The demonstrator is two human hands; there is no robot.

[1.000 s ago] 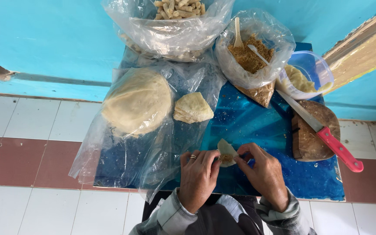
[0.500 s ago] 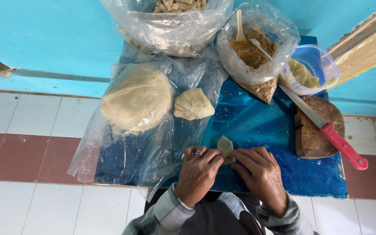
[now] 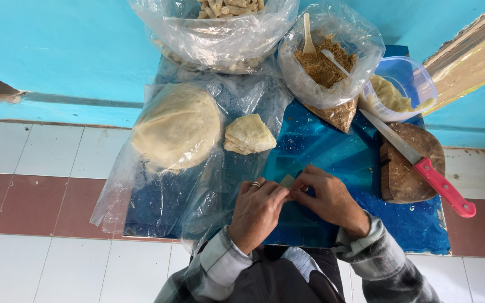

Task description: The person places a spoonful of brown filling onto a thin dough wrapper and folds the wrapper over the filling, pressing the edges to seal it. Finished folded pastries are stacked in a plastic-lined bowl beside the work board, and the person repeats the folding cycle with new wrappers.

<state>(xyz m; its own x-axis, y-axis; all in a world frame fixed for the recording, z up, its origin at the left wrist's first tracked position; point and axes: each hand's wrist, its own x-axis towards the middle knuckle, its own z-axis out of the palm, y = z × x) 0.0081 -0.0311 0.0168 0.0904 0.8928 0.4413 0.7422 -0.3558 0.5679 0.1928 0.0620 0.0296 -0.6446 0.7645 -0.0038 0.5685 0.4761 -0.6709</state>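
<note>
On blue table (image 3: 360, 168) by turquoise wall (image 3: 57, 50) (tiled floor (image 3: 40, 157) below), left hand (image 3: 258, 210), right hand (image 3: 328, 197), both grips pinching dough piece (image 3: 287, 180)

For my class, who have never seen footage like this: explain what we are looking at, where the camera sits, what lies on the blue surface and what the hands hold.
There is no machine here. A camera worn on a person's head looks straight down at their own two hands. The left hand, which wears a ring, and the right hand together pinch a small pale piece of dough. They work over a blue table. On it lie a large dough round on clear plastic, a smaller folded dough piece, a bag of brown crumbly filling with spoons, a plastic tub, and a red-handled knife across a wooden board.
</note>
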